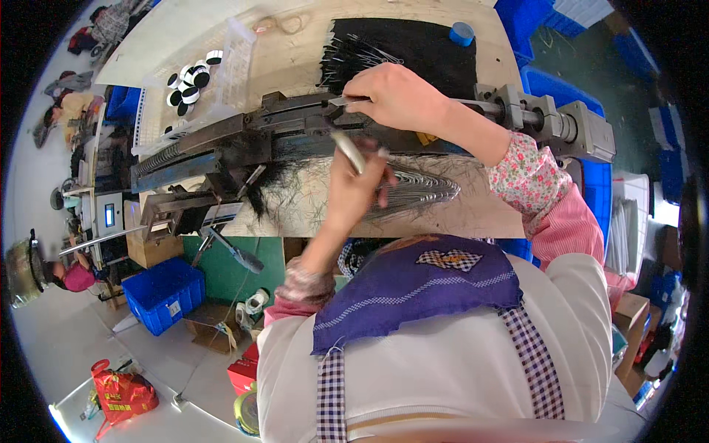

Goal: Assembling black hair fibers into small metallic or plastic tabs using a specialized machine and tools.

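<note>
Wooden table (484,214) near blue crate (159,295); right hand (395,94) narrow, left hand (350,186) around pale object (348,151).

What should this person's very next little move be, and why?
Probably to steady the left hand before bringing it any closer to the right hand: the right one's fingers are at the dark metal bench machine, and the left, close by on the near side, looks blurred, so slowing it might avoid a knock.
</note>
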`<state>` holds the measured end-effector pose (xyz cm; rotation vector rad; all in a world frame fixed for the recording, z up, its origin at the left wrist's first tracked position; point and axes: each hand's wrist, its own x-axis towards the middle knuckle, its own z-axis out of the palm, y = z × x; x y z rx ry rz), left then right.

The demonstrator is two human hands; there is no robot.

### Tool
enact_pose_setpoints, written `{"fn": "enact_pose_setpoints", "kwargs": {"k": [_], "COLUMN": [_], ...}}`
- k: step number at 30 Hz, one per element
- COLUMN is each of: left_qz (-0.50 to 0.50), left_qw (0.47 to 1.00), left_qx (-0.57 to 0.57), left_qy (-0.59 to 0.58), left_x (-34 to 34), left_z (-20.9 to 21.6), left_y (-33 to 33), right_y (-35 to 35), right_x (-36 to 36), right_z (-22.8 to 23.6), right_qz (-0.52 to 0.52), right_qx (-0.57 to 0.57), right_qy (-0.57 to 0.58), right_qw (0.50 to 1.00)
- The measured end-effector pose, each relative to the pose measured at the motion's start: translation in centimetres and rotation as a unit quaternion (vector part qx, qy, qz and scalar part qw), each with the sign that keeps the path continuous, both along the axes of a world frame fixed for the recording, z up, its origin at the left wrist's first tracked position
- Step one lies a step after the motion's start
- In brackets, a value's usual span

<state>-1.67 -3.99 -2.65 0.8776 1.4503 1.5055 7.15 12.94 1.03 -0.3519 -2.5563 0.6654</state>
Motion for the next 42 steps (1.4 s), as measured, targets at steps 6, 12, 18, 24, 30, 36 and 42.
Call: {"fn": "enact_pose_setpoints", "kwargs": {"k": [6,12,18,24,30,36,42], "left_qz": [-0.016,0.292,0.320,0.323,-0.236,-0.008,0.064], "left_qw": [0.994,0.941,0.932,0.935,0.923,0.949,0.967], "left_qx": [-0.093,-0.066,-0.031,0.133,-0.020,-0.015,0.010], "left_qy": [0.063,-0.159,-0.167,-0.070,-0.302,-0.314,-0.246], "left_x": [-2.3,-11.7,-12.2,-4.2,4.0,3.2,3.1], "left_z": [-2.1,-5.7,-4.9,-1.9,3.0,0.5,0.5], "left_y": [-1.8,-8.5,-6.9,-2.9,6.1,6.3,5.8], "right_y": [-2.8,-5.0,-1.5,-1.9,-2.4,-9.3,0.3], "right_x": [0.6,8.5,6.6,8.5,10.2,14.5,8.1], "right_z": [1.4,-4.2,-6.8,-7.3,-8.5,0.0,3.7], "right_qz": [-0.057,-0.184,-0.282,-0.266,-0.168,-0.097,-0.163], "right_qx": [0.238,0.047,-0.010,-0.019,0.003,0.084,0.175], "right_qy": [0.001,-0.180,-0.273,-0.266,-0.189,-0.150,0.043], "right_qw": [0.970,0.965,0.920,0.926,0.968,0.980,0.970]}}
